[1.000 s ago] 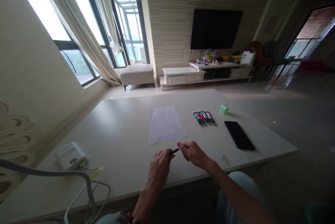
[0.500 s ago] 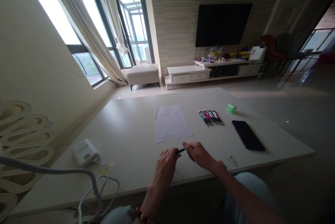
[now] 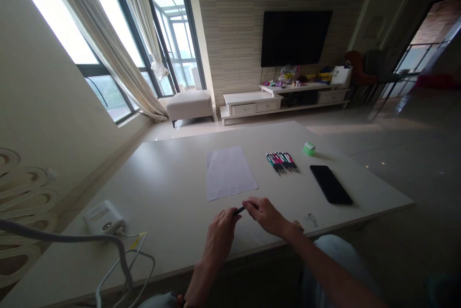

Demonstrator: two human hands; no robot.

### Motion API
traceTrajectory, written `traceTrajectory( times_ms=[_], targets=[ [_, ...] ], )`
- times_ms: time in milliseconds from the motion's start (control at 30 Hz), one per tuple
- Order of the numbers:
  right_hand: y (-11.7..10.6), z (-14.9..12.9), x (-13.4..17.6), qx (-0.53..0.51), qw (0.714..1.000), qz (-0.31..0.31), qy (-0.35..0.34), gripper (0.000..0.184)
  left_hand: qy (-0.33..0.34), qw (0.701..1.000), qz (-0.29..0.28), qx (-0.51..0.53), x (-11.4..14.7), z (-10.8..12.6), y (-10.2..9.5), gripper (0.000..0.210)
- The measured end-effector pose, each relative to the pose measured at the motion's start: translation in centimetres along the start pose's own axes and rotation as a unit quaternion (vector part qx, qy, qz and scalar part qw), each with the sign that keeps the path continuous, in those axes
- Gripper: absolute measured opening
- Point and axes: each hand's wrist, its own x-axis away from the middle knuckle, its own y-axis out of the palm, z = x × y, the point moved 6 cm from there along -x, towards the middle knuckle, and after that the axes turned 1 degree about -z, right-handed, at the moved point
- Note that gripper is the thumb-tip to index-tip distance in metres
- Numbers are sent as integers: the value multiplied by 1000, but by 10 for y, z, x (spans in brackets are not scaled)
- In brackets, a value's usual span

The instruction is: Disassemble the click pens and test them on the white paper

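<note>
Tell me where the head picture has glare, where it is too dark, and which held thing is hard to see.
In the head view, the windows are washed out white and the table shows soft glare; same view, the space under the table is nearly black; head view, the dark pen is small and partly covered by the left hand and right hand.

Lower centre has two hands [image 3: 219,235] [image 3: 265,216] and one dark rod [image 3: 238,211], mid-frame one paper sheet [image 3: 231,172], right of centre one phone [image 3: 330,184], one green box [image 3: 309,148], pens [image 3: 282,162] too bunched to count.
</note>
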Motion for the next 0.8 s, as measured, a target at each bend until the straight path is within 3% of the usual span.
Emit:
traceTrajectory(
  times_ms=[133,300,400,567,633,733,800],
  targets=[
    [4,10,-5,-18,996,76,35,41,2,999,41,3,0,1,-4,21],
    [1,-2,-7,-48,998,20,34,41,-57,987,-37,147,-4,4,1,28],
    [-8,-17,-2,-29,999,35,5,38,-66,980,-52,178,-5,11,-6,32],
    [-6,-17,0,-70,993,88,35,44,-58,983,53,167,-1,16,-23,25],
    [-5,-16,-2,-103,991,68,45,46,-93,975,59,191,0,12,-21,25],
    [-10,-23,0,-137,989,2,49,41,-189,926,59,322,-3,-1,-18,32],
    [-15,-33,6,-116,993,-8,36,21,-231,853,88,460,-7,-9,-19,35]
  ],
)
